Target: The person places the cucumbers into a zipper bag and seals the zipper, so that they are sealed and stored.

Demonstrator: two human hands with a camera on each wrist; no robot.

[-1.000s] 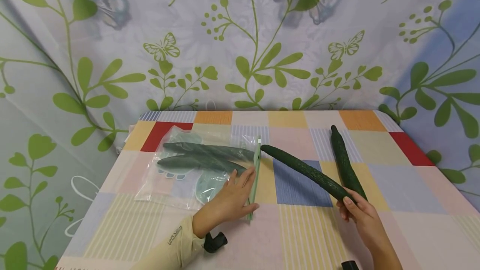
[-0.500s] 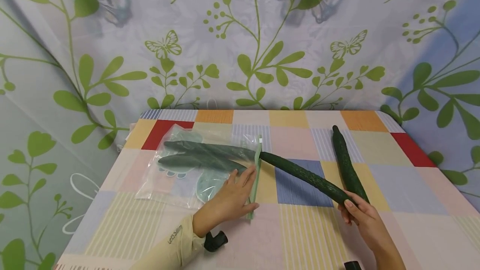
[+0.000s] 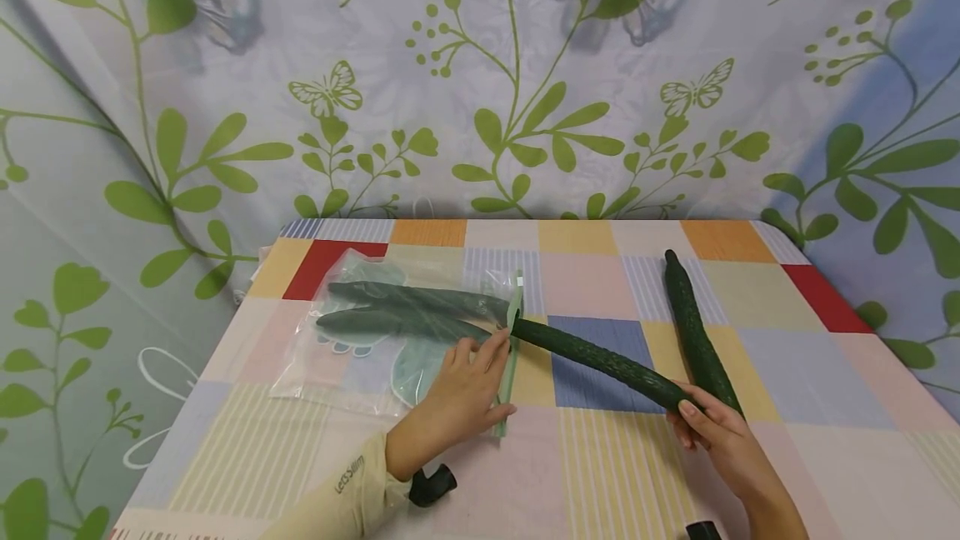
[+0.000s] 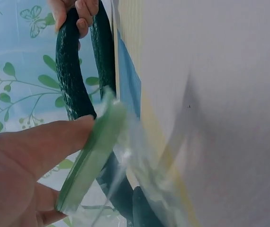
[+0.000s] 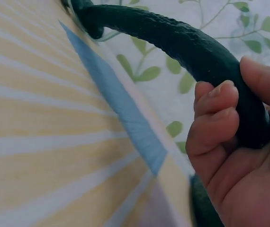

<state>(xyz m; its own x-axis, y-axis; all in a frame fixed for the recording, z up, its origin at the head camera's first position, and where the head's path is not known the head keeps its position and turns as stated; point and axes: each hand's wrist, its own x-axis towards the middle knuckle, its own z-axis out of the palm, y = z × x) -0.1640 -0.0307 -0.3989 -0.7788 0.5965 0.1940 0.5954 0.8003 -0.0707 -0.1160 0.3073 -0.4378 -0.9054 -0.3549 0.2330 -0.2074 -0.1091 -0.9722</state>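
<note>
A clear zip bag (image 3: pixel 300 369) with a green zip strip (image 4: pixel 90 161) lies on the left of the table, two cucumbers (image 3: pixel 405 323) inside it. My left hand (image 3: pixel 461 390) holds the bag at its mouth, fingers on the strip's upper part and thumb lower down. My right hand (image 3: pixel 716 432) grips a long dark cucumber (image 3: pixel 600 361) by its near end, thumb on one side and fingers curled round the other. That cucumber's far tip meets the mouth of the bag beside my left fingertips. Another cucumber (image 3: pixel 693 327) lies on the table just beyond my right hand.
A patchwork-patterned cloth (image 3: pixel 630 473) covers the table. Behind it hangs a leaf-print curtain (image 3: pixel 480 90). Black camera mounts (image 3: pixel 432 486) show by both wrists. A white cord (image 3: pixel 146 373) hangs at the table's left edge.
My right hand has moved the cucumber leftward and its far tip down, from just right of the zip strip to the bag's mouth. My left hand stays almost in place.
</note>
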